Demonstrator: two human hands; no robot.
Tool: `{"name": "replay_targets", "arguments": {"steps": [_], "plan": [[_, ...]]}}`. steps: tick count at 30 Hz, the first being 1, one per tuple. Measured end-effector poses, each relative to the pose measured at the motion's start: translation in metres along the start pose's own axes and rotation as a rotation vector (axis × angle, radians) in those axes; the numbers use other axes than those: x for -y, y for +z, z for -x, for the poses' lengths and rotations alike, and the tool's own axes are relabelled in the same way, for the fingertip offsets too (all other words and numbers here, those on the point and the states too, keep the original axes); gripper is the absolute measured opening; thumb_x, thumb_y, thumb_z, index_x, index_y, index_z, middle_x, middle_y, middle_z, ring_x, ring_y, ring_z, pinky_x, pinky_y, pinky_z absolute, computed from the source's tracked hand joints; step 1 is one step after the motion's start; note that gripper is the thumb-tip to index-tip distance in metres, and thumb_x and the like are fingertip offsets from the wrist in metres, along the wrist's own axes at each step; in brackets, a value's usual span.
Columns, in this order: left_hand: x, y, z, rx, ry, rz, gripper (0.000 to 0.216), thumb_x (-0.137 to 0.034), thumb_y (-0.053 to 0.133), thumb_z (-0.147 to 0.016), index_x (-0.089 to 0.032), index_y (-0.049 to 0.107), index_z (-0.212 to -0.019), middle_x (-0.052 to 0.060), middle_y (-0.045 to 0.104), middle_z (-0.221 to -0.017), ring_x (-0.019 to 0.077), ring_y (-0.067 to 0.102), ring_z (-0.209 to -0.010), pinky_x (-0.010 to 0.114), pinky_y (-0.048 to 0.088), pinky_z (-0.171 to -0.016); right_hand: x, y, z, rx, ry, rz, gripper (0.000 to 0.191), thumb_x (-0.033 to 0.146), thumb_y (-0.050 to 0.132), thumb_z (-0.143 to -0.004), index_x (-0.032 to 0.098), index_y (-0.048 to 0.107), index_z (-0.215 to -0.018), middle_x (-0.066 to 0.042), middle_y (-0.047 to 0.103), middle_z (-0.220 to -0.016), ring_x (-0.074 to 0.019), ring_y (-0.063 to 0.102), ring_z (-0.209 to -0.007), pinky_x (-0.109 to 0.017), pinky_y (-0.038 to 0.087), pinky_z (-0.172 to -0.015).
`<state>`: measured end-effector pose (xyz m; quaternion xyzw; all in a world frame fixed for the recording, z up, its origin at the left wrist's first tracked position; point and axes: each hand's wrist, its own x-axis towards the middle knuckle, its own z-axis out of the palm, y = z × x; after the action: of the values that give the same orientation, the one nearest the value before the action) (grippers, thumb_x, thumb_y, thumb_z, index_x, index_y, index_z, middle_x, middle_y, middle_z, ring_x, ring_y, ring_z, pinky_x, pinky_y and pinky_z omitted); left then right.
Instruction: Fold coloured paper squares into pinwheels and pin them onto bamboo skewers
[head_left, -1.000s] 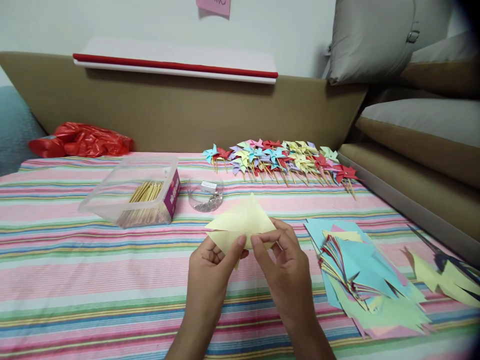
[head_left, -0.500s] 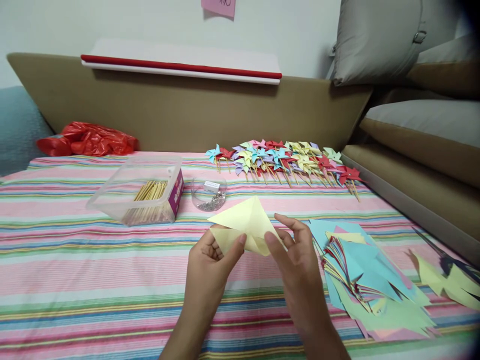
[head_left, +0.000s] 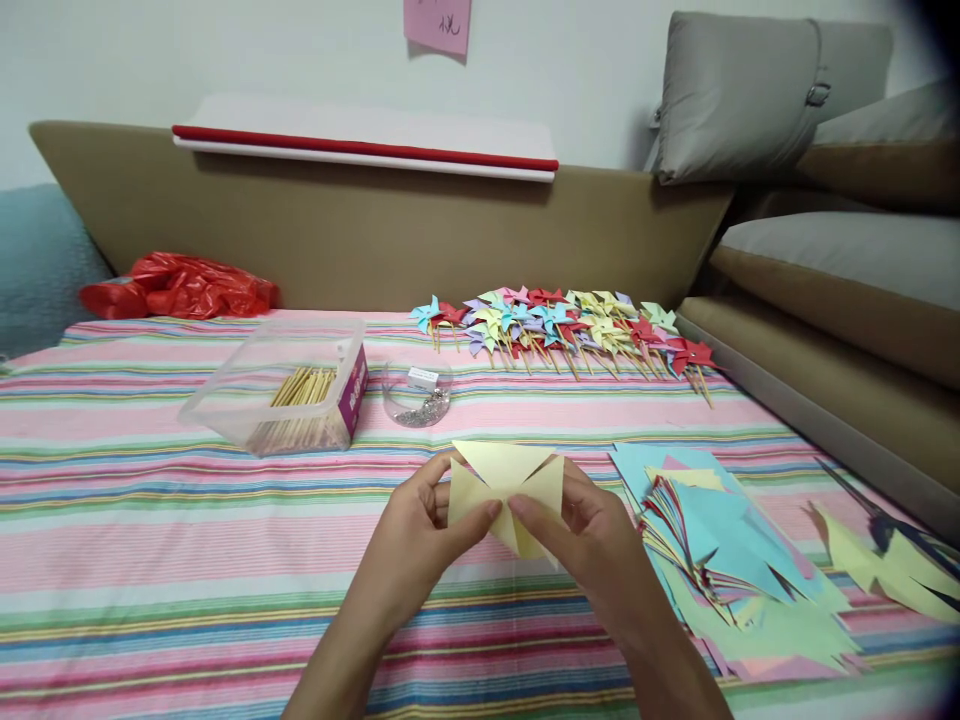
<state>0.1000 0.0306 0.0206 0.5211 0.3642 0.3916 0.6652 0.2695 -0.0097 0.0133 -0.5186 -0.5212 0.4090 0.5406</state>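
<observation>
A pale yellow paper square (head_left: 504, 462) with slits cut in from its corners is held up in front of me. My left hand (head_left: 431, 520) grips its left side, thumb pressed on the front near the middle. On the other side, my right hand (head_left: 581, 525) pinches the paper with its thumb beside the left one. The fingers behind the sheet are partly hidden. Beyond the hands stands a round clear dish (head_left: 417, 398) of small metal pins. To its left is a clear plastic box (head_left: 259, 400) holding wooden sticks (head_left: 304, 388).
Finished paper pinwheels on sticks (head_left: 555, 325) lie in a group at the back. Cut coloured paper sheets (head_left: 739, 530) are stacked at the right, near scissors (head_left: 885, 520) and a loose yellow cut sheet (head_left: 892, 575). A red plastic bag (head_left: 184, 287) lies back left. Cushions (head_left: 832, 300) line the right.
The yellow paper has turned and come lower and nearer, its slit flaps now spread to both sides. My right hand has closed from spread fingers to a grip on the paper.
</observation>
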Motion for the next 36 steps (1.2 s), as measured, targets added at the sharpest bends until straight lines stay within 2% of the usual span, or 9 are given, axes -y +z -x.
{"name": "replay_targets", "arguments": {"steps": [4, 7, 9, 13, 16, 21, 26, 30, 36], "plan": [[0.003, -0.002, -0.002, 0.019, 0.01, 0.0, 0.028, -0.028, 0.078, -0.081, -0.022, 0.066, -0.105, 0.002, 0.077, -0.081, 0.02, 0.074, -0.076, 0.024, 0.054, -0.065, -0.004, -0.003, -0.001, 0.029, -0.001, 0.079, 0.019, 0.036, 0.069, -0.086, 0.026, 0.079, -0.099, -0.007, 0.064, -0.127, -0.0283, 0.062, -0.117, -0.039, 0.055, -0.093], [0.006, -0.004, -0.002, 0.028, 0.007, -0.015, 0.028, -0.029, 0.078, -0.081, -0.021, 0.067, -0.105, 0.003, 0.077, -0.082, 0.0214, 0.074, -0.076, 0.026, 0.054, -0.064, -0.007, -0.002, 0.0, 0.046, 0.044, 0.056, 0.023, 0.039, 0.071, -0.084, 0.024, 0.079, -0.1, -0.008, 0.061, -0.134, -0.0286, 0.065, -0.113, -0.036, 0.059, -0.083], [0.006, -0.004, -0.002, 0.014, 0.001, -0.016, 0.032, -0.03, 0.078, -0.081, -0.02, 0.066, -0.108, 0.004, 0.078, -0.084, 0.0219, 0.074, -0.077, 0.026, 0.054, -0.064, -0.008, 0.001, 0.0, 0.018, 0.097, 0.004, 0.03, 0.041, 0.073, -0.082, 0.022, 0.078, -0.104, -0.01, 0.065, -0.13, -0.0282, 0.068, -0.106, -0.035, 0.059, -0.078], [0.006, 0.0, -0.004, -0.151, 0.028, 0.078, 0.057, -0.03, 0.081, -0.078, -0.023, 0.056, -0.129, 0.007, 0.077, -0.109, 0.0212, 0.073, -0.096, 0.028, 0.055, -0.083, -0.008, 0.014, -0.001, -0.216, 0.24, -0.31, 0.046, 0.046, 0.078, -0.078, 0.019, 0.073, -0.115, -0.009, 0.077, -0.106, -0.0259, 0.07, -0.092, -0.034, 0.057, -0.073], [0.009, 0.006, -0.005, -0.15, 0.027, 0.13, 0.052, -0.03, 0.084, -0.076, -0.023, 0.06, -0.122, 0.007, 0.074, -0.115, 0.0208, 0.07, -0.102, 0.03, 0.053, -0.091, -0.006, 0.023, -0.002, -0.302, 0.245, -0.588, 0.044, 0.04, 0.084, -0.074, 0.018, 0.075, -0.11, -0.008, 0.078, -0.105, -0.0225, 0.07, -0.09, -0.031, 0.055, -0.074], [0.012, 0.019, -0.002, 0.001, 0.033, 0.145, 0.028, -0.034, 0.078, -0.082, -0.02, 0.071, -0.105, 0.006, 0.074, -0.107, 0.0209, 0.066, -0.1, 0.031, 0.051, -0.091, -0.002, 0.032, 0.0, -0.249, 0.249, -0.793, 0.036, 0.033, 0.084, -0.075, 0.019, 0.076, -0.107, -0.006, 0.077, -0.102, -0.0195, 0.068, -0.09, -0.028, 0.055, -0.075], [0.01, 0.02, 0.003, -0.003, 0.056, 0.121, 0.028, -0.042, 0.061, -0.095, -0.02, 0.076, -0.104, 0.003, 0.068, -0.089, 0.0168, 0.059, -0.086, 0.029, 0.049, -0.084, -0.002, 0.034, 0.002, -0.2, 0.227, -0.874, 0.027, 0.032, 0.079, -0.083, 0.02, 0.077, -0.107, -0.003, 0.076, -0.096, -0.0141, 0.066, -0.081, -0.024, 0.053, -0.068], [0.01, 0.019, 0.001, -0.022, 0.053, 0.116, 0.028, -0.042, 0.065, -0.092, -0.02, 0.077, -0.104, 0.002, 0.065, -0.085, 0.0166, 0.057, -0.084, 0.03, 0.048, -0.084, -0.002, 0.034, 0.001, -0.188, 0.217, -0.892, 0.029, 0.033, 0.079, -0.082, 0.021, 0.077, -0.109, -0.003, 0.076, -0.097, -0.015, 0.066, -0.082, -0.025, 0.053, -0.071], [0.01, 0.021, -0.001, -0.058, 0.037, 0.151, 0.026, -0.041, 0.069, -0.09, -0.02, 0.077, -0.104, 0.003, 0.069, -0.089, 0.0155, 0.058, -0.085, 0.025, 0.049, -0.079, -0.001, 0.036, 0.001, -0.195, 0.229, -0.855, 0.042, 0.038, 0.082, -0.078, 0.02, 0.074, -0.115, -0.006, 0.077, -0.101, -0.0209, 0.068, -0.089, -0.033, 0.054, -0.079]]}}
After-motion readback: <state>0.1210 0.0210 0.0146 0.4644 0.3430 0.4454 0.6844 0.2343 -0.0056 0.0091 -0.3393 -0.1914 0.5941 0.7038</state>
